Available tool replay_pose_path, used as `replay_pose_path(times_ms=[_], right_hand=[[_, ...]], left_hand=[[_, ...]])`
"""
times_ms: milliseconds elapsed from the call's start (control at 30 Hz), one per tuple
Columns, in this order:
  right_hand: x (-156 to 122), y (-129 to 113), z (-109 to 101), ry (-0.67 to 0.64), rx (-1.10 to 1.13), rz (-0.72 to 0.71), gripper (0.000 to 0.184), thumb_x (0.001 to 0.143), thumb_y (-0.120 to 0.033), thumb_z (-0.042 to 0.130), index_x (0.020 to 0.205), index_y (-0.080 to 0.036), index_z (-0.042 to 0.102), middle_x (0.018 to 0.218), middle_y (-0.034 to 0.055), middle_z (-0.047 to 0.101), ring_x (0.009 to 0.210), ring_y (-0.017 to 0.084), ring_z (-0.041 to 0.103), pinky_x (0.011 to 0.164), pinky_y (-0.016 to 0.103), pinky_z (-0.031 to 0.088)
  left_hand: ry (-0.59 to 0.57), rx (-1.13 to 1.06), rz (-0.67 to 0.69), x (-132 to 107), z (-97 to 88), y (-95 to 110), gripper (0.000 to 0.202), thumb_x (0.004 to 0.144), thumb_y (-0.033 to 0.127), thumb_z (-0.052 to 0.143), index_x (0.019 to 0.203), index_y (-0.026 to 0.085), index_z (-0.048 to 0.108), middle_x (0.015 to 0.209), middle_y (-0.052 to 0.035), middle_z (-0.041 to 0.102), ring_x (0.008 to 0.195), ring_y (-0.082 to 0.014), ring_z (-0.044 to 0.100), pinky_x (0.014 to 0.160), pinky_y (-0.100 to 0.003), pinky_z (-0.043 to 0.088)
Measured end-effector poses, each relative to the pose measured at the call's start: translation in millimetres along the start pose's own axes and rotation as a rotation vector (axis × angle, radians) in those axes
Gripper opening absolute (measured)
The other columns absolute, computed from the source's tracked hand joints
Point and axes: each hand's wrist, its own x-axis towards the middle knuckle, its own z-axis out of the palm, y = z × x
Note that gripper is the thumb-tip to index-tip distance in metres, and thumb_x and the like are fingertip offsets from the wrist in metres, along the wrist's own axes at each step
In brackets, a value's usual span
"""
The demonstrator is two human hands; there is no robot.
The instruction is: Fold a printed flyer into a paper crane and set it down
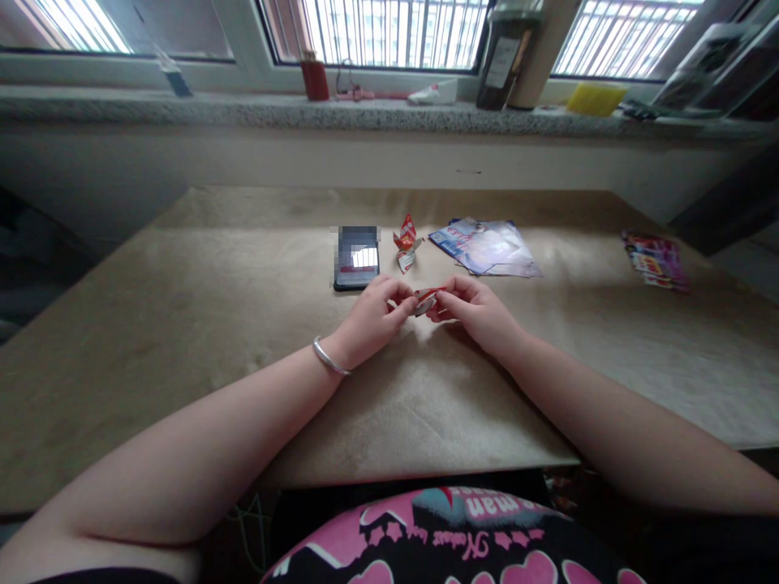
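Observation:
Both hands meet over the middle of the table (243, 341). My left hand (385, 308) pinches one end of a small folded piece of red and white printed paper (426, 300). At its other end, my right hand (466, 300) grips the same paper with thumb and fingers. Fingers hide much of its shape. Just beyond, a red and white folded paper piece (406, 243) with pointed ends lies on the tabletop. A phone (357, 280) with a lit screen rests beside it, close to my left fingertips.
Several printed sheets (487, 243) lie overlapped right of centre. Farther right is a stack of colourful cards (654, 261). The granite windowsill (243, 113) behind holds a red bottle (315, 77), a dark lidded jar (504, 61) and a yellow sponge-like block (595, 99).

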Motion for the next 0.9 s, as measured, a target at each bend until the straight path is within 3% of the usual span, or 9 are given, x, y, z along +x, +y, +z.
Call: replay_pose_path(times_ms=[200, 500, 900], right_hand=[[1.2, 2.5, -0.3, 0.038, -0.097, -0.047, 0.028, 0.068, -0.044, 0.069, 0.072, -0.019, 0.058, 0.07, -0.0002, 0.064, 0.068, 0.013, 0.06, 0.066, 0.028, 0.049], [1.7, 6.5, -1.8, 0.072, -0.241, -0.149, 0.023, 0.071, -0.042, 0.066, 0.072, -0.018, 0.065, 0.076, 0.0018, 0.067, 0.073, 0.015, 0.058, 0.072, 0.03, 0.046], [1.4, 4.8, -1.0, 0.082, -0.257, -0.17, 0.022, 0.071, -0.041, 0.067, 0.071, -0.019, 0.066, 0.079, 0.0033, 0.068, 0.076, 0.016, 0.06, 0.069, 0.03, 0.048]], left_hand=[[-0.05, -0.024, 0.013, -0.9, -1.0, 5.1, 0.018, 0.088, 0.03, 0.051, 0.093, 0.015, 0.061, 0.091, -0.0037, 0.062, 0.083, -0.0138, 0.057, 0.074, -0.026, 0.047], [-0.092, -0.184, -0.04, -3.3, 0.6, 4.2, 0.037, 0.078, 0.041, 0.065, 0.102, 0.014, 0.058, 0.099, -0.0078, 0.063, 0.085, -0.0161, 0.063, 0.073, -0.027, 0.053], [-0.066, -0.16, -0.087, -3.2, -1.6, 8.5, 0.029, 0.085, 0.039, 0.058, 0.096, 0.015, 0.07, 0.096, -0.0053, 0.072, 0.087, -0.017, 0.066, 0.078, -0.026, 0.05]])
